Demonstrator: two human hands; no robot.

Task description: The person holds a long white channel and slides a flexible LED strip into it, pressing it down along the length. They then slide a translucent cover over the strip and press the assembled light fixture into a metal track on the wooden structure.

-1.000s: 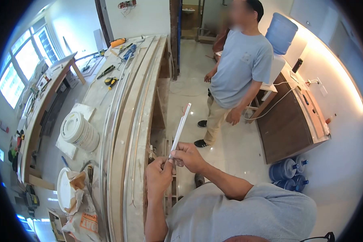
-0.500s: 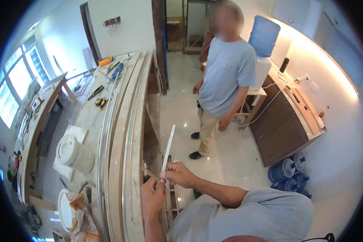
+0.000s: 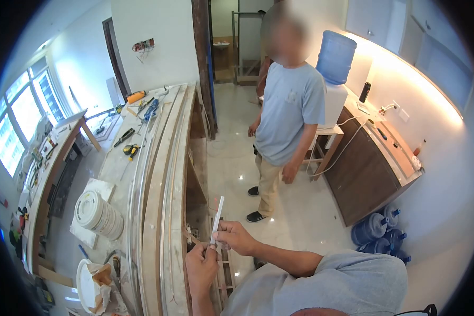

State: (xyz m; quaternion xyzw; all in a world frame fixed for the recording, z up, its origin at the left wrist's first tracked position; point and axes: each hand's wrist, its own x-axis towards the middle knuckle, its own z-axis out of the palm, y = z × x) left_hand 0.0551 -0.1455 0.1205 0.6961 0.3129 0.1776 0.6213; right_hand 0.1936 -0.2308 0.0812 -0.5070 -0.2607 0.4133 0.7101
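Observation:
A thin white strip (image 3: 219, 215) stands nearly upright between my hands, beside the workbench edge. My left hand (image 3: 201, 266) is closed around its lower end. Just above and to the right, my right hand (image 3: 237, 237) pinches the strip with thumb and fingers. The two hands are close together. Long metal and wooden strips (image 3: 155, 195) lie lengthwise on the workbench (image 3: 108, 171) to the left of my hands.
A white bucket (image 3: 97, 215) and an open tub (image 3: 87, 284) stand on the bench, with hand tools (image 3: 131, 151) farther back. Another person (image 3: 289, 113) stands ahead. At right are a brown cabinet (image 3: 363, 168) and blue water bottles (image 3: 371, 229).
The strip's upper end and my hands appear lower in view. The view has tilted slightly upward, and the other person's head has turned or shifted left.

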